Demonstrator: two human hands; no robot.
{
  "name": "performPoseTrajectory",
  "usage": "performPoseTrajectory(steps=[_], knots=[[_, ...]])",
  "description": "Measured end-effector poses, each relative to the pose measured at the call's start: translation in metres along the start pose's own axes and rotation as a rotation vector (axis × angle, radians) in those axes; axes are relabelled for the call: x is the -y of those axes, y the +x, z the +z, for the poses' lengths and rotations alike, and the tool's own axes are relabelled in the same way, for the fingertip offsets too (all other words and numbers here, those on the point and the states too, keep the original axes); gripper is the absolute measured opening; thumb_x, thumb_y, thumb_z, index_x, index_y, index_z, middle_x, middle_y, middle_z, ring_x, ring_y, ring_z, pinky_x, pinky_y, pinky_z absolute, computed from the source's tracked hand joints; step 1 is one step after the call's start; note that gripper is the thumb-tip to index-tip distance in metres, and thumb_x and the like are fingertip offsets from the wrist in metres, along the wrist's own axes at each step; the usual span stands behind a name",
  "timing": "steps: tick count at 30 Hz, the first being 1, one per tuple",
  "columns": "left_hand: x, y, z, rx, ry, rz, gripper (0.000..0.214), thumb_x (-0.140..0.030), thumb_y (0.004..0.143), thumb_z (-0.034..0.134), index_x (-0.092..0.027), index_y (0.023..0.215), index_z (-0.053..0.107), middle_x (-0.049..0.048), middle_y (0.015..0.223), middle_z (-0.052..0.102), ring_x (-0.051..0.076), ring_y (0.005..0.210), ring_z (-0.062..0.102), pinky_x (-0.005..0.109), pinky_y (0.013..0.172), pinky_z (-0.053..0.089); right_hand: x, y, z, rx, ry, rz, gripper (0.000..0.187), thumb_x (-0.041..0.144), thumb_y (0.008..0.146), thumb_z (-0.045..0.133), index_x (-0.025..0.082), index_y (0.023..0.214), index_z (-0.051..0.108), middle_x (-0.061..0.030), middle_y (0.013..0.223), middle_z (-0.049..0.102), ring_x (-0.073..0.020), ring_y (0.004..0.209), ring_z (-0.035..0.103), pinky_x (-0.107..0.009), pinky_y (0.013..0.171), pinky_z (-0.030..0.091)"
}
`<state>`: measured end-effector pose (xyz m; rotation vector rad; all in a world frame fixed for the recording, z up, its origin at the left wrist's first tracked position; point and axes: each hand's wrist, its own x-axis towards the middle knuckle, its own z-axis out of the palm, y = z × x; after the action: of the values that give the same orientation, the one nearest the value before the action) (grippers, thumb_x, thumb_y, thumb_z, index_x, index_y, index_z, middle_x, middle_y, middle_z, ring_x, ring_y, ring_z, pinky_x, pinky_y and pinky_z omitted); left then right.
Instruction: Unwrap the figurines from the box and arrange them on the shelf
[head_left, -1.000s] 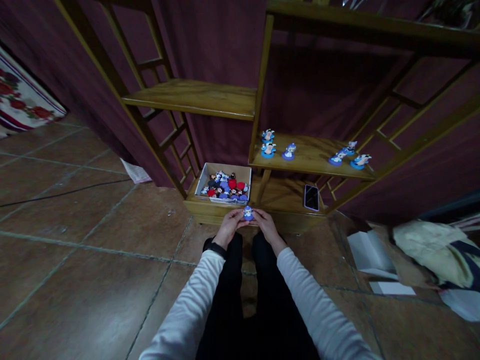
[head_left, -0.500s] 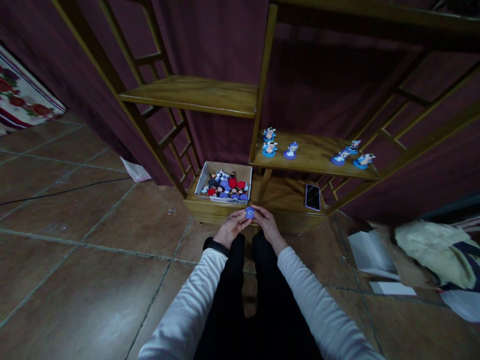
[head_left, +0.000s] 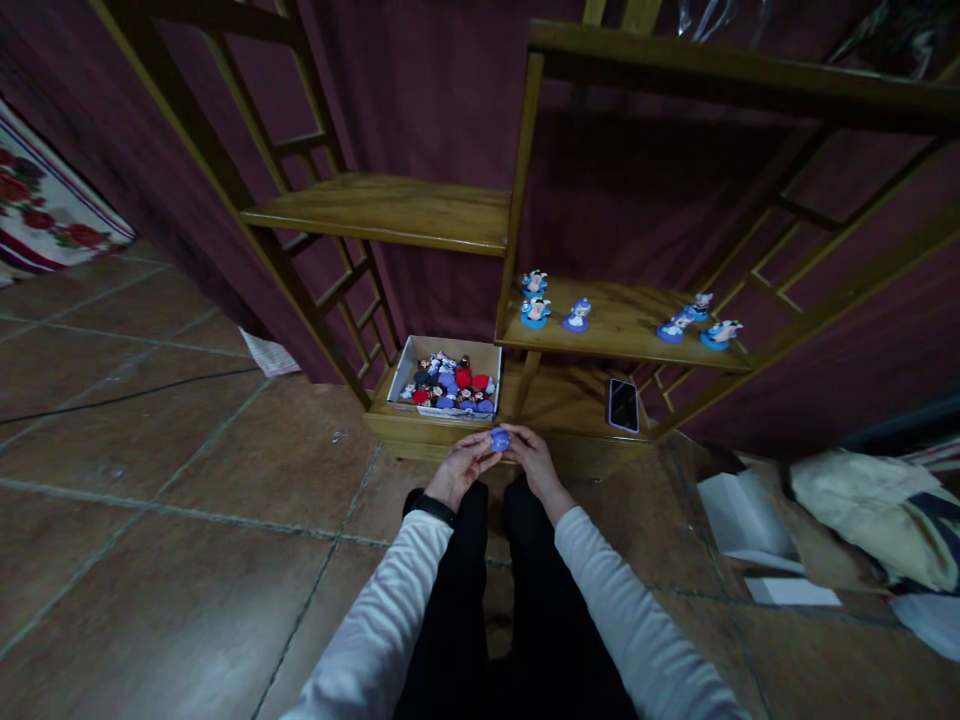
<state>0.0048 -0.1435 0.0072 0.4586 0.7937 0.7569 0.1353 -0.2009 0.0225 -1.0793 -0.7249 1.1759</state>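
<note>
Between my two hands is a small purple figurine (head_left: 499,440), in front of the shelf unit. My left hand (head_left: 463,468) pinches it from the left, and my right hand (head_left: 531,456) grips its right side. The fingers cover part of it, so its details are hard to make out. Just beyond my hands, an open white box (head_left: 405,375) holds a pile of figurines with red, purple and black parts. On the shelf to the right stand a purple-and-white figurine (head_left: 577,315) and several others, some with blue bases.
A phone (head_left: 623,405) lies on the lower board of the wooden shelf unit (head_left: 382,210). On the floor at right are an open white carton (head_left: 746,520) and a pale cloth bundle (head_left: 870,510). A black cable (head_left: 135,395) crosses the tiles at left.
The view has tilted up a little, so the shelves and box sit lower in the picture. Both hands still hold the purple figurine, which seems turned slightly.
</note>
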Motion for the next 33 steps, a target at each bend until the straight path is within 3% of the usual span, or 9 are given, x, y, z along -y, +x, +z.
performPoseTrajectory(steps=[6, 12, 16, 23, 29, 33], knots=[[-0.001, 0.001, 0.003, -0.057, 0.012, -0.028, 0.011, -0.005, 0.068, 0.068, -0.011, 0.076, 0.065, 0.0074, 0.071, 0.069, 0.017, 0.070, 0.066, 0.034, 0.074, 0.054, -0.006, 0.004, -0.003, -0.025, -0.032, 0.022, 0.033, 0.041, 0.068, 0.066, 0.021, 0.093, 0.067, -0.0040, 0.091, 0.068, -0.0162, 0.074, 0.063, -0.031, 0.067, 0.053], [-0.001, 0.000, 0.008, -0.092, 0.015, -0.029, 0.005, -0.006, 0.072, 0.066, -0.011, 0.071, 0.063, 0.0033, 0.060, 0.065, 0.009, 0.054, 0.061, 0.024, 0.064, 0.053, -0.018, 0.008, -0.005, -0.080, -0.078, 0.031, 0.034, 0.044, 0.066, 0.065, 0.020, 0.091, 0.063, -0.0022, 0.087, 0.065, -0.0137, 0.068, 0.061, -0.027, 0.059, 0.054], [0.000, -0.007, 0.010, -0.063, 0.047, 0.037, 0.007, -0.010, 0.072, 0.067, -0.013, 0.078, 0.064, 0.0034, 0.067, 0.066, 0.009, 0.058, 0.061, 0.024, 0.064, 0.053, -0.019, 0.007, -0.005, -0.100, -0.095, 0.014, 0.034, 0.043, 0.067, 0.064, 0.022, 0.094, 0.061, -0.0011, 0.089, 0.063, -0.0126, 0.067, 0.061, -0.026, 0.058, 0.054], [0.003, -0.017, 0.012, 0.069, 0.180, 0.170, 0.031, -0.018, 0.064, 0.074, -0.015, 0.094, 0.067, 0.0060, 0.088, 0.069, 0.012, 0.075, 0.063, 0.025, 0.073, 0.051, -0.013, 0.005, -0.006, -0.090, -0.075, 0.031, 0.030, 0.043, 0.067, 0.064, 0.020, 0.086, 0.060, 0.0003, 0.080, 0.062, -0.0120, 0.065, 0.060, -0.030, 0.064, 0.056], [0.009, -0.016, 0.014, 0.064, 0.322, 0.341, 0.042, -0.014, 0.051, 0.080, -0.015, 0.092, 0.070, 0.0035, 0.079, 0.069, 0.013, 0.073, 0.061, 0.026, 0.075, 0.048, -0.010, 0.002, -0.007, -0.061, -0.051, 0.042, 0.032, 0.042, 0.065, 0.066, 0.018, 0.086, 0.061, -0.0004, 0.080, 0.063, -0.0131, 0.066, 0.061, -0.031, 0.066, 0.056], [0.009, -0.015, 0.014, 0.062, 0.375, 0.347, 0.041, -0.017, 0.050, 0.080, -0.014, 0.090, 0.071, 0.0034, 0.076, 0.069, 0.014, 0.071, 0.060, 0.027, 0.074, 0.047, -0.008, -0.001, -0.007, 0.004, -0.081, 0.042, 0.035, 0.041, 0.065, 0.067, 0.019, 0.093, 0.062, -0.0019, 0.088, 0.065, -0.0146, 0.071, 0.063, -0.030, 0.066, 0.055]])
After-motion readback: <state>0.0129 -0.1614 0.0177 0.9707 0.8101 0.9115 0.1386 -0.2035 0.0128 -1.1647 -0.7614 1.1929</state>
